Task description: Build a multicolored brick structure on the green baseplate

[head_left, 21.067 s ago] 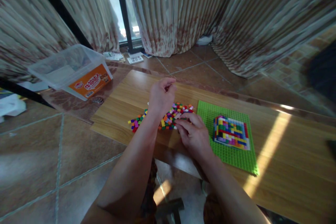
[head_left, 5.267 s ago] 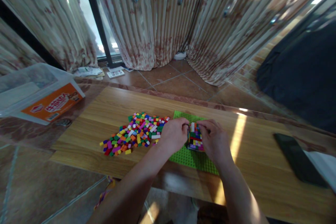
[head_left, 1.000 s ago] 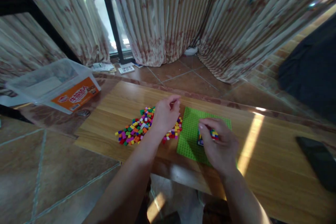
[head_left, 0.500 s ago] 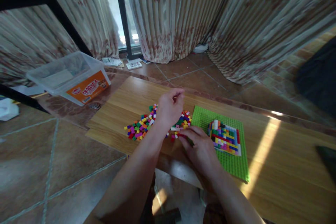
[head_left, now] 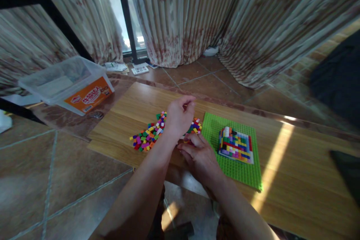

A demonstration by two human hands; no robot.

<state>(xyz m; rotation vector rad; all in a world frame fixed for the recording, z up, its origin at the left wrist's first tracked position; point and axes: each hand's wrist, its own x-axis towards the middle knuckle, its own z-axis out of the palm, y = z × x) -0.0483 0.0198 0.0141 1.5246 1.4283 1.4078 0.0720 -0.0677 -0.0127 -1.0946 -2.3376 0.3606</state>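
Small coloured building bricks (head_left: 146,138) lie in a loose pile on the wooden table. My left hand (head_left: 180,116) hovers over the pile with its fingers curled together; whatever is inside them is hidden. Lower down, my right hand (head_left: 198,153) rests at the pile's near right side, thumb and fingers bent together among the bricks. I cannot make out what its fingertips hold. To its right is a green baseplate (head_left: 239,178), which carries a low block of bricks (head_left: 235,145) in many colours.
A clear plastic box (head_left: 67,78) with an orange label stands beyond the table's left end. Sunlight crosses the wooden table (head_left: 303,180) on the right, where a dark flat object (head_left: 347,172) lies at the edge. Curtains (head_left: 168,18) hang behind.
My right hand has moved left, away from the baseplate and further into the bricks below my left hand. The left hand keeps its curled pose over the pile. The whole view has shifted slightly.
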